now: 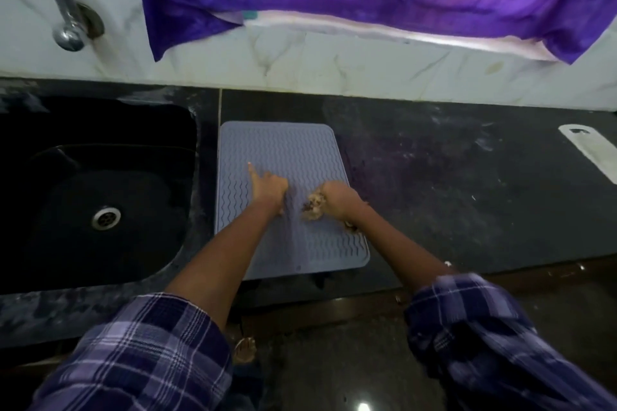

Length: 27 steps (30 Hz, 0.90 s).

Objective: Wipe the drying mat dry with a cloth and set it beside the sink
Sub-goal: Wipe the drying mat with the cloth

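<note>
Plaid sleeves [140, 354]; both hands [268, 188] on mat [283, 150].

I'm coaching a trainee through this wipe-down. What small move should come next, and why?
Probably sweep the cloth in the right hand up the mat toward the wall. The cloth sits bunched near the mat's middle, the far half lies bare ahead of it, and the left hand presses the mat flat beside the sink, so it should not slide.

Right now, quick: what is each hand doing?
Left hand: holds nothing, index finger pointing, resting on the drying mat.
Right hand: closed on a crumpled cloth, on the mat.
</note>
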Available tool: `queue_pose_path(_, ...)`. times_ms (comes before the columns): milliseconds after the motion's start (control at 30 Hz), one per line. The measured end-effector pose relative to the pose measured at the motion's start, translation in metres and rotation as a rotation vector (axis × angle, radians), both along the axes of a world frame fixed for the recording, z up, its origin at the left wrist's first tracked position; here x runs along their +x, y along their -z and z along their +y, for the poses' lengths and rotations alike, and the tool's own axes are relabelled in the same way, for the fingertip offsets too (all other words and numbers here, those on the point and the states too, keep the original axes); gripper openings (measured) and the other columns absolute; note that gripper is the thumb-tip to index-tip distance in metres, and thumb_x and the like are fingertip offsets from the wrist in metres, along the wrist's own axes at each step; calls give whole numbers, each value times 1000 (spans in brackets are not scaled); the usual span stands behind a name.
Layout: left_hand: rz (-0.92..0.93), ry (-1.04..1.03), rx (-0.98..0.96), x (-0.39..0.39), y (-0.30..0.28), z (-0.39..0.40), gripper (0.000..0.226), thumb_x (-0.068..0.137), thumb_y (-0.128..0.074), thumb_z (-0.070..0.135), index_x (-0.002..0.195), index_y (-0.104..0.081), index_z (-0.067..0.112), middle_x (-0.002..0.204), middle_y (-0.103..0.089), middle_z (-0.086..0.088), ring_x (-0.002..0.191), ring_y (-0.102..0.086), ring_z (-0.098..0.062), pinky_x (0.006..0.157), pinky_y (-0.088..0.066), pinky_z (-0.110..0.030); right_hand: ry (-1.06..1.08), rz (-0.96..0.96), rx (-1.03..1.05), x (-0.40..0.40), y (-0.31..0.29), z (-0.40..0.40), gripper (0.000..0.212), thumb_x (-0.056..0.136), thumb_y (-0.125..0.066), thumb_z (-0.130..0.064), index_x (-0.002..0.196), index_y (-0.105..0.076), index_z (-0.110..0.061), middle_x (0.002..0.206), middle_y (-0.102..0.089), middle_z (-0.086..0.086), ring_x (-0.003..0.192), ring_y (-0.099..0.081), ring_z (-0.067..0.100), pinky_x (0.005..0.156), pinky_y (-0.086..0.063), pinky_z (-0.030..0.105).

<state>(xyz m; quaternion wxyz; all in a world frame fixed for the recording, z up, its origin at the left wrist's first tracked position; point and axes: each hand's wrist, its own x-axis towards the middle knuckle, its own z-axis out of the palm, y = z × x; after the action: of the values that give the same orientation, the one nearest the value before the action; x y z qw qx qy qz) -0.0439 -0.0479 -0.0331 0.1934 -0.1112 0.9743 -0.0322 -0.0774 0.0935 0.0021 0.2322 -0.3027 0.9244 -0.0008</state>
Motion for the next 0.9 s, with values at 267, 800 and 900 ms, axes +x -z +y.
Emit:
queue_pose_path(267,42,56,47,-76,-6,-39,46,88,-62,38,129,-57,18,138,-53,-7,139,-34,-27,117,-4,-61,-28,-263,97,-25,3,13,38,88,-48,-1,52,-43,-10,62,-46,13,64,-41,21,61,-37,33)
queue_pose_path(800,-116,169,-126,-185,20,-53,86,62,-72,68,132,-54,22,137,-55,-3,142,-29,-26,108,6,-71,-40,457,161,-199,57,-87,29,96,-40,-11,119,-56,-4,121,-60,17,117,-49,32,89,-45,38)
queue_pose_path(900,-115,170,-135,-184,17,-50,86,61,-73,67,133,-54,24,141,-51,-5,143,-28,-27,106,8,-72,-87,378,139,-164,46,-58,28,96,-42,-16,115,-61,-8,116,-64,14,117,-52,32,88,-47,39)
